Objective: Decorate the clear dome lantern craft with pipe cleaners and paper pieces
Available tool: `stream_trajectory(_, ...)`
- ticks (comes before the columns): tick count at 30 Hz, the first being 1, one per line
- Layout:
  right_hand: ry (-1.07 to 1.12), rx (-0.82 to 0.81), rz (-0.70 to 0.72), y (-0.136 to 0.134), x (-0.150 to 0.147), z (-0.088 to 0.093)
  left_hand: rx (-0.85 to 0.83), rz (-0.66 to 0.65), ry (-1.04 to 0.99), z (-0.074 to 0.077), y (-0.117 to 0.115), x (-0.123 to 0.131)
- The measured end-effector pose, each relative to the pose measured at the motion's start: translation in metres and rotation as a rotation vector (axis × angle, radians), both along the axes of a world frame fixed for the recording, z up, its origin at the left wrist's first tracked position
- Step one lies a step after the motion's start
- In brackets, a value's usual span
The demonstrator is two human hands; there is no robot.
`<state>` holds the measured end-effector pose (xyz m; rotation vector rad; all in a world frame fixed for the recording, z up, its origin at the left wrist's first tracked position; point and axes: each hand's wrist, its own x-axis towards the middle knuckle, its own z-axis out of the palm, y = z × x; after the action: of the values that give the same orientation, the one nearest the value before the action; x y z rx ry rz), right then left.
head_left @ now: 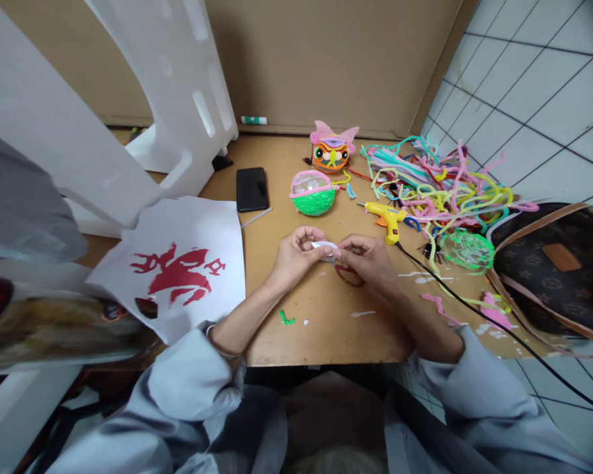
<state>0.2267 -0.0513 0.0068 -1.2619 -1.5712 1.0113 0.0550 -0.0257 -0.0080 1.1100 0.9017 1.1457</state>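
My left hand (296,253) and my right hand (368,258) meet over the middle of the wooden table (326,329). Both pinch a small white piece (325,248) between their fingertips; what it is I cannot make out. A dark red loop (350,276) lies on the table just under my right hand. Beyond my hands sits a green and pink woven half-ball (312,193). A yellow glue gun (384,216) lies to the right of it, its black cord (474,309) running off the table's right side.
A pile of coloured pipe cleaners (435,181) covers the far right. An orange and pink owl-like figure (331,150) stands at the back. A black phone (252,188), a white bag with a red print (182,263), a brown patterned handbag (553,263) and a white plastic frame (168,79) surround the work area.
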Motion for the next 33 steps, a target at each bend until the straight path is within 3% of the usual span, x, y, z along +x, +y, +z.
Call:
stream_trajectory(3,-0.217,0.281,-0.083,-0.003,0.002,0.002,-0.09,-0.037,-0.048,0.001,0.003,-0.004)
stream_trajectory(8,-0.686,0.739,-0.169,-0.003,0.007,-0.001,-0.32,-0.252,-0.155,0.008,0.005,-0.008)
stream_trajectory(11,-0.774,0.879,-0.206,0.0,0.009,-0.005,-0.289,-0.235,-0.188,0.009,0.003,-0.006)
stream_trajectory(14,-0.706,0.959,-0.22,0.003,0.009,-0.009,-0.203,-0.153,-0.178,0.006,0.002,-0.005)
stream_trajectory(17,-0.532,0.842,-0.248,0.005,0.009,-0.009,-0.14,-0.076,-0.164,0.004,0.002,-0.004)
stream_trajectory(21,-0.218,0.463,-0.298,0.006,0.011,-0.005,-0.113,-0.044,-0.143,0.004,0.001,-0.003)
stream_trajectory(27,0.181,-0.014,-0.163,0.003,0.01,0.003,-0.102,-0.046,-0.139,0.002,0.002,-0.003)
stream_trajectory(33,0.318,-0.19,-0.114,0.001,0.002,0.002,-0.09,-0.06,-0.096,0.002,0.001,-0.003)
